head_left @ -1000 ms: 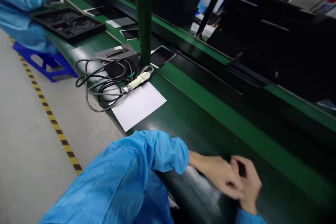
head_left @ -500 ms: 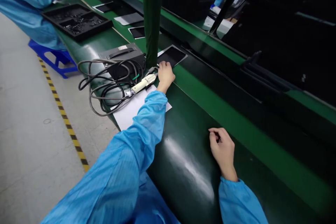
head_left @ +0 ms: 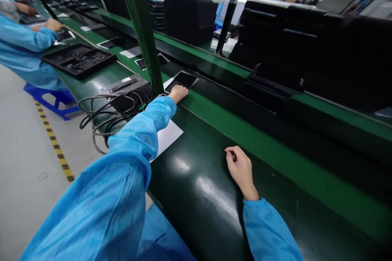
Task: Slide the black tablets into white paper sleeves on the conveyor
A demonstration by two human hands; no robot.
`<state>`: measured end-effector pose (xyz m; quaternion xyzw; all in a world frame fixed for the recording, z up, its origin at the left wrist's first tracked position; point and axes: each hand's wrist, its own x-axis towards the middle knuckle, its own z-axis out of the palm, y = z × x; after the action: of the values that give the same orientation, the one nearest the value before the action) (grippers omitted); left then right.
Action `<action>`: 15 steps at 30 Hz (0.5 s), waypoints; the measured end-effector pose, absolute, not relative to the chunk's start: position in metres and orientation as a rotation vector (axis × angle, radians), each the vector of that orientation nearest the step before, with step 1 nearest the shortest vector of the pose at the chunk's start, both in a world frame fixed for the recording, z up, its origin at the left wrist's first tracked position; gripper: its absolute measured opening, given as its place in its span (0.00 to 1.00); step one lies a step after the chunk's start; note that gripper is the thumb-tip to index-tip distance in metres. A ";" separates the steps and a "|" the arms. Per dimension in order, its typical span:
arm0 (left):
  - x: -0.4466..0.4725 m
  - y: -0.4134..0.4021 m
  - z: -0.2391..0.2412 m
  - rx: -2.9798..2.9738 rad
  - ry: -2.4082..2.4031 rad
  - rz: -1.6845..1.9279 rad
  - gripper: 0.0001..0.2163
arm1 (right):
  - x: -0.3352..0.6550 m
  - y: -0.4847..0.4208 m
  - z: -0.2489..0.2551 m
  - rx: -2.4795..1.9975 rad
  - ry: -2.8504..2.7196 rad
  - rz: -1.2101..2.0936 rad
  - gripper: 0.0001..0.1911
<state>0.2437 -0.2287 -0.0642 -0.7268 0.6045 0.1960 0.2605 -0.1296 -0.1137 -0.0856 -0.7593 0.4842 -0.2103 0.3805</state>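
- The left hand [head_left: 178, 92] is stretched far out and touches the near edge of a flat dark screen [head_left: 183, 80].
- The screen lies flat on the green counter [head_left: 199, 179], just beside the green post [head_left: 141, 28]. It is not lifted yet.
- I cannot tell the grip of the left hand. The fingers lie on the screen's edge, but whether they pinch it is hidden.
- The right hand [head_left: 240, 169] rests on the counter, well apart from the screen. Its grip is curled in, fingers pressed together, and I see nothing in it.
- So I think the work is at its very start: the reach is done, but the picking up and all that comes after is left.
- A white paper [head_left: 168, 135] lies under the left arm, with nothing on the part that shows.
- A bunch of grey cables [head_left: 101, 116] and a black box [head_left: 127, 87] sit near the left arm.
- Farther along there is a black tray [head_left: 78, 59] and more flat screens.
- Another person's blue sleeve [head_left: 21, 40] is at work there, well apart from these two hands.
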 end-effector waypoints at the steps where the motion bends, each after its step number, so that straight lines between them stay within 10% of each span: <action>1: 0.243 -0.228 -0.063 -1.947 1.664 0.516 0.20 | -0.129 -0.113 -0.086 -1.931 1.230 -0.543 0.15; 15: -0.006 -0.117 -0.029 -1.571 2.708 0.523 0.10 | -0.163 -0.135 -0.070 -0.478 1.005 -0.603 0.38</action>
<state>-0.0061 -0.1171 -0.0291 -0.4949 0.8531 0.1647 -0.0164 -0.1628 -0.1352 -0.0704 -0.2233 0.4697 -0.2819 0.8063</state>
